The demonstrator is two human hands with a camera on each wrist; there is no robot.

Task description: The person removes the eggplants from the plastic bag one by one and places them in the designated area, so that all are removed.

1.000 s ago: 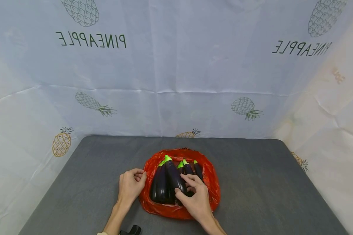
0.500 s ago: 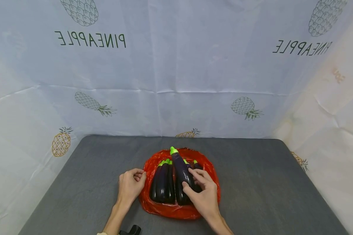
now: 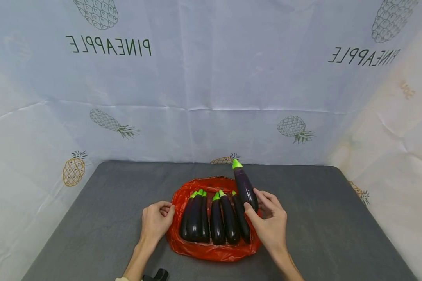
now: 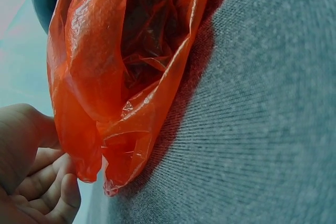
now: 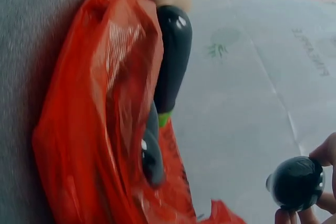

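My right hand (image 3: 270, 222) grips an eggplant (image 3: 245, 187) near its lower end, its green cap pointing up and away, above the right edge of a red plastic bag (image 3: 211, 255). The right wrist view shows the rounded end of this held eggplant (image 5: 298, 182) between thumb and fingers. At the bag's left side my left hand (image 3: 156, 220) pinches the rim; in the left wrist view the thumb and fingers hold the red plastic (image 4: 86, 156). Inside the open bag several dark eggplants (image 3: 194, 218) lie side by side, green caps away from me.
The bag rests on a dark grey table (image 3: 323, 218). Behind the table hangs a white pineapple-print cloth (image 3: 232, 78). A small black object (image 3: 158, 275) sits by the left forearm at the front edge.
My right hand has lifted the eggplant out from among the others and carried it to the right and up. More eggplants in the bag now show. The left hand has stayed put.
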